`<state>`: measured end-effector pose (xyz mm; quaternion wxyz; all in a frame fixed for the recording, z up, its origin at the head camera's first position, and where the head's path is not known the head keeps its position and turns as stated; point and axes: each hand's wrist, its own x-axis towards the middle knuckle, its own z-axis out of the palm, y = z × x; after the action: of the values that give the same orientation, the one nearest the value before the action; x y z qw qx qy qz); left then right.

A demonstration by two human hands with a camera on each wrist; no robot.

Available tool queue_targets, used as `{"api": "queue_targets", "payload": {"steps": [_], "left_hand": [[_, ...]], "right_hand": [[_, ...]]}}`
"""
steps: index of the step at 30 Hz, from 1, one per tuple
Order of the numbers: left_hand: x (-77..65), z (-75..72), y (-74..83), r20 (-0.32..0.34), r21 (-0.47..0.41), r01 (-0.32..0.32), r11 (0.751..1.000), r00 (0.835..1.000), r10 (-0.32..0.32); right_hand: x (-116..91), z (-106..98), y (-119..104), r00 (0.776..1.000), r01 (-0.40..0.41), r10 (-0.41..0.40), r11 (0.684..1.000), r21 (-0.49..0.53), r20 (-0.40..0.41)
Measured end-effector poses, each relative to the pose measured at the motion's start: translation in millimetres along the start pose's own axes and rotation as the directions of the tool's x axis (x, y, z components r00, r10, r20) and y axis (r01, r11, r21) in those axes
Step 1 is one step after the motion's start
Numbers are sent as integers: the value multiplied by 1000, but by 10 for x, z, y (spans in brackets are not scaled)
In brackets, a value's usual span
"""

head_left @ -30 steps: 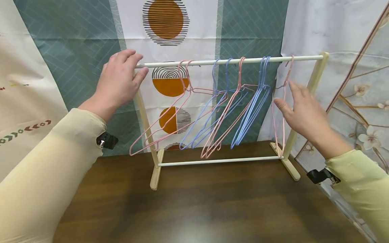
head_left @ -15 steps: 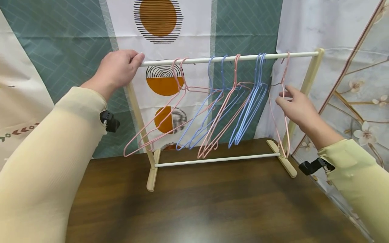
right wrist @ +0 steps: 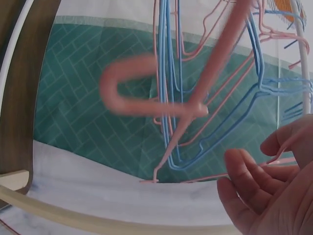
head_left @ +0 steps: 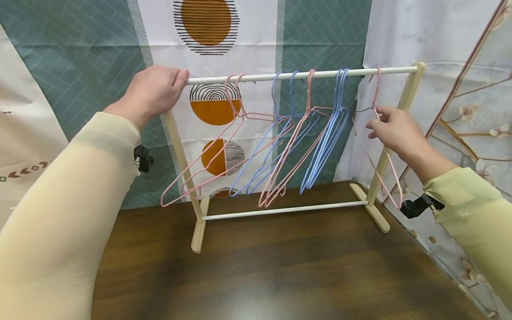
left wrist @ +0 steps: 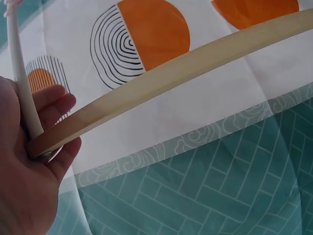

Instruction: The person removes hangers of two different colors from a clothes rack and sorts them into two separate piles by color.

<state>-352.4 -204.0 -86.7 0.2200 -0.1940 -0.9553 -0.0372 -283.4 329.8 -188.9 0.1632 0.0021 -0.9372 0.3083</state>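
Note:
A white-barred wooden garment rack (head_left: 264, 77) stands in the head view. My left hand (head_left: 154, 91) grips its upper left corner, fingers wrapped over the bar end. In the left wrist view, that hand (left wrist: 29, 181) is around the joint of the bar and the wooden post (left wrist: 171, 71). At the rack's right end, my right hand (head_left: 400, 133) pinches the shoulder of a pink clothes hanger (head_left: 376, 91), just below its neck. The hanger's hook is over the bar, and its lower end swings toward me. The right wrist view shows the hanger (right wrist: 215, 66) large and close to the lens.
Several blue hangers (head_left: 324, 142) and pink hangers (head_left: 309, 95) hang along the bar to the left. Below runs a lower white bar (head_left: 280, 210). The rack's feet (head_left: 198, 233) rest on a dark wooden table (head_left: 256, 266). Printed cloths (head_left: 320, 26) hang behind.
My left hand has closed onto the rack's corner. My right hand has reached the rightmost pink hanger and taken hold, and the hanger's lower end has swung right and toward me.

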Motion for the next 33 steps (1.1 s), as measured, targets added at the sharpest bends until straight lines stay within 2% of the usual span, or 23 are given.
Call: {"api": "queue_targets", "payload": {"steps": [6, 11, 14, 17, 19, 23, 29, 33], "left_hand": [[-5, 23, 7, -2, -17, 13, 1000, 1000, -13], [-51, 50, -18, 13, -105, 59, 993, 998, -58], [-62, 60, -41, 20, -143, 50, 988, 999, -47], [-68, 55, -59, 25, -128, 22, 991, 1000, -19], [-64, 50, -64, 20, -86, 2, 996, 1000, 0], [-52, 31, -56, 14, -34, -8, 999, 1000, 9], [-68, 23, -44, 45, -53, 13, 999, 999, -11], [-82, 23, -40, 37, -57, 14, 998, 999, -12]], "right_hand": [[15, -63, 22, 999, -32, 32, 999, -3, -28], [-5, -64, -3, 998, -28, 28, 1000, 2, -50], [-33, -75, 3, 998, -24, 26, 999, 21, -64], [-73, -109, 11, 997, -24, 28, 998, 51, -73], [-98, -144, 10, 997, -23, 27, 998, 56, -77], [-136, -223, -14, 996, -26, 30, 998, 52, -82], [-163, -297, -73, 995, -16, 25, 995, 94, -93], [-237, -324, -110, 994, 15, -4, 995, 97, -110]]}}
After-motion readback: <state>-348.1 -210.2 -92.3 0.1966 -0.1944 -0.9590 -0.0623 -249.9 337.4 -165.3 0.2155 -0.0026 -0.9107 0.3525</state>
